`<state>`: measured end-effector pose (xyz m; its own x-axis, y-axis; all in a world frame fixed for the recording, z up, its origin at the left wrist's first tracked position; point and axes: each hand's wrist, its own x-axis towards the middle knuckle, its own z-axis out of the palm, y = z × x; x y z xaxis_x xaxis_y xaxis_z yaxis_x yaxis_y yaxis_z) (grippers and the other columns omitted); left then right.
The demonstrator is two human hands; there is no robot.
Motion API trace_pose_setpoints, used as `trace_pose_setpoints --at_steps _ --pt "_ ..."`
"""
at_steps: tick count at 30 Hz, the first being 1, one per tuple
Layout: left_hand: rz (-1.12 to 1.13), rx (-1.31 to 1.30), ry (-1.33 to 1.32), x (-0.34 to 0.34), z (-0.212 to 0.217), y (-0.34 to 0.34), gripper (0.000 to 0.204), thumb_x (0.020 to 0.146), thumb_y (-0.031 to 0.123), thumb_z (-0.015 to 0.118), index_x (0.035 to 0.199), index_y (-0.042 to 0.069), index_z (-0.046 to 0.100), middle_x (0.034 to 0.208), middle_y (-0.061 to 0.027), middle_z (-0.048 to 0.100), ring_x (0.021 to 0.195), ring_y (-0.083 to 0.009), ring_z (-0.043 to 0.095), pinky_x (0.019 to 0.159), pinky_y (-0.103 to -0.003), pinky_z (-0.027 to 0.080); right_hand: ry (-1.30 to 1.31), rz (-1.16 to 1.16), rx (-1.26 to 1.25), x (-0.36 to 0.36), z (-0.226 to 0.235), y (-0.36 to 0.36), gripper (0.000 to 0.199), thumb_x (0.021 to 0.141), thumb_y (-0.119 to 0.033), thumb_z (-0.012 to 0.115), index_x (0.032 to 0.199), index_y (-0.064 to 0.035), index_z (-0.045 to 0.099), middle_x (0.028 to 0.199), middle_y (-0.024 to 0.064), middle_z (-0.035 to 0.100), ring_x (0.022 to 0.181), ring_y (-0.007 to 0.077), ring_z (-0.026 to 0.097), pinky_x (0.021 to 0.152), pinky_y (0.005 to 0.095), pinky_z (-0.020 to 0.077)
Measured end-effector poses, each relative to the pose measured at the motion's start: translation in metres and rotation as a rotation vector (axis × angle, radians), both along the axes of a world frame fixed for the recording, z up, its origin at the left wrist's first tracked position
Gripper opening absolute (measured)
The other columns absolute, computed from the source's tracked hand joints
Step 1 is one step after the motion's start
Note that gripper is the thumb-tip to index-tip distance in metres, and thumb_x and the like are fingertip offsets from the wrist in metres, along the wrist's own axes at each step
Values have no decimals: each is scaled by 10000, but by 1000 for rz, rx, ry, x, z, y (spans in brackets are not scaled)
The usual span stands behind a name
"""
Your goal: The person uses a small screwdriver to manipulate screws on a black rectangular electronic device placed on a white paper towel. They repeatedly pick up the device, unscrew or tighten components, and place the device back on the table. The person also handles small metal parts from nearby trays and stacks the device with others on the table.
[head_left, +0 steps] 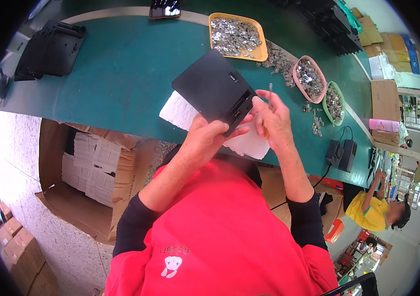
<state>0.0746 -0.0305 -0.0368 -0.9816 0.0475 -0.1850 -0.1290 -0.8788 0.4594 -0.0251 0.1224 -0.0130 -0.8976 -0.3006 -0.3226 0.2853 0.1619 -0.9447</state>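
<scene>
My left hand grips the near corner of a flat black plastic panel, thumb on top and fingers beneath. The panel is tilted over the bench, with rectangular cut-outs along its right side. My right hand is closed at the panel's right corner, its thumb and fingertips by the slots. A thin grey metal piece sticks up from between its fingers; its lower part is hidden. Below the panel lies a white foam sheet, partly covered by the panel and my hands.
Small metal parts fill a yellow tray, a pink tray and a green tray, with loose ones beside them. Black panels are stacked far left. Black power adapters sit right. An open carton stands left below the bench.
</scene>
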Motion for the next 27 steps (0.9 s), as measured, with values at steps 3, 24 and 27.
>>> trace_pose_setpoints --at_steps 3,24,27 --pt "9 -66 -24 3 0 6 478 822 22 476 1298 -23 489 1286 -134 550 1173 -268 572 952 -418 492 -16 95 -72 0 -1 -1 304 891 -195 690 1082 30 613 682 23 599 394 34 428 344 205 272" --pt "153 -1238 -239 26 6 -24 685 839 126 714 1360 -116 342 1062 -163 642 878 -219 657 763 -307 533 50 511 236 -67 5 -5 278 896 -120 643 1126 35 624 724 27 596 473 38 451 426 201 347" --pt "-181 -1817 -490 26 36 -30 698 794 267 756 1322 -64 440 1013 -192 622 809 -292 634 657 -355 506 559 418 571 -53 6 1 322 884 -172 633 1142 20 613 851 158 662 723 287 649 611 383 489"
